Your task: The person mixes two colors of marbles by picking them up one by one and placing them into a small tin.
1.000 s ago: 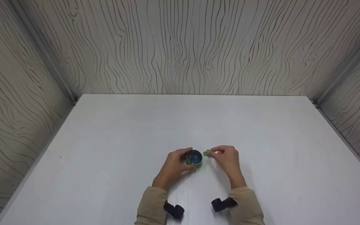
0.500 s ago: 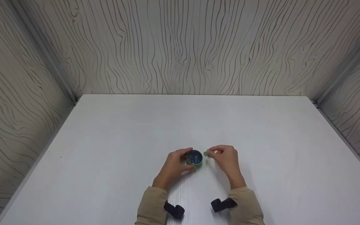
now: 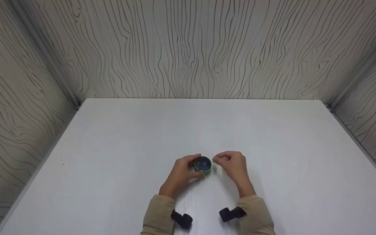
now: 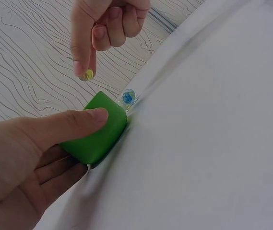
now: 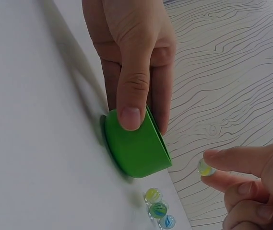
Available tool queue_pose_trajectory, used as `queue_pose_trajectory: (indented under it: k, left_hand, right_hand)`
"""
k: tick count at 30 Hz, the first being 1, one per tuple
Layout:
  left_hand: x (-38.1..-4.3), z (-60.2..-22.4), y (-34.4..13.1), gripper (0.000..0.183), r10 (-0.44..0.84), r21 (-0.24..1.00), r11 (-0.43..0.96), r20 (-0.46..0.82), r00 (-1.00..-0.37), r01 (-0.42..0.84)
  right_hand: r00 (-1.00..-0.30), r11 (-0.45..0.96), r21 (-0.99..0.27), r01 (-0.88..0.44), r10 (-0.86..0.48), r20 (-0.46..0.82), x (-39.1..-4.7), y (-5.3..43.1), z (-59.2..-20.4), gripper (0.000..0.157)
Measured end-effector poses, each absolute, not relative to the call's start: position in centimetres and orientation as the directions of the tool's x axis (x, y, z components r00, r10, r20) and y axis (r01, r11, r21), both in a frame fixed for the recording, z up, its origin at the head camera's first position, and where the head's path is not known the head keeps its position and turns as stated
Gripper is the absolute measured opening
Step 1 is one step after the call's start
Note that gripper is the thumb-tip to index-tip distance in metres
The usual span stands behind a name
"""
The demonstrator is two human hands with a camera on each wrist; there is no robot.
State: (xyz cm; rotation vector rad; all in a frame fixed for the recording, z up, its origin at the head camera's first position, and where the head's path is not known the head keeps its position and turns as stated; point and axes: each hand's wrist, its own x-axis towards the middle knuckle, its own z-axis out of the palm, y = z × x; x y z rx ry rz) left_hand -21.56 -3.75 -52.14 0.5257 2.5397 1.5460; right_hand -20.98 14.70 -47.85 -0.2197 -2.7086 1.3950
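Observation:
My left hand [image 3: 180, 173] grips a small green cup [image 3: 206, 172] that stands on the white table, its thumb pressed on the wall in the left wrist view. The cup's mouth faces up, and its inside looks dark blue with small glints; the contents are not clear. Close to its right, my right hand [image 3: 235, 164] pinches a clear glass marble with yellow in it [image 5: 205, 167] between thumb and forefinger, above the table and apart from the cup. Beside the cup lie a yellow marble [image 5: 153, 195], a green marble [image 5: 158, 210] and a blue marble [image 5: 167, 221].
The white tabletop [image 3: 126, 137] stretches around both hands. Panels with a wood-grain pattern [image 3: 188, 49] rise at the back and on both sides. A black wrist strap [image 3: 182, 219] sits on the left sleeve, with a similar strap [image 3: 232, 214] on the right.
My right hand has shifted slightly left, nearer the cup, and now has a marble pinched at its fingertips. The left hand and the cup have stayed in place.

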Motion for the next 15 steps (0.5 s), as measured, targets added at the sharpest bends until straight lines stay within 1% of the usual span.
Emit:
queue_pose_trajectory:
  k: [8, 15]
  left_hand:
    - [-21.61, -52.12, -3.67, 0.06, 0.345, 0.874, 0.43, 0.072, -0.936, 0.226]
    - [-21.83, -52.5, -3.7, 0.059, 0.362, 0.862, 0.429, 0.11, -0.925, 0.271]
  right_hand:
    - [-0.993, 0.571, -0.82, 0.051, 0.115, 0.018, -20.9, 14.35, -47.75, 0.017]
    - [-0.995, 0.566, -0.824, -0.003, 0.08, 0.058, -20.87, 14.16, -47.82, 0.016]
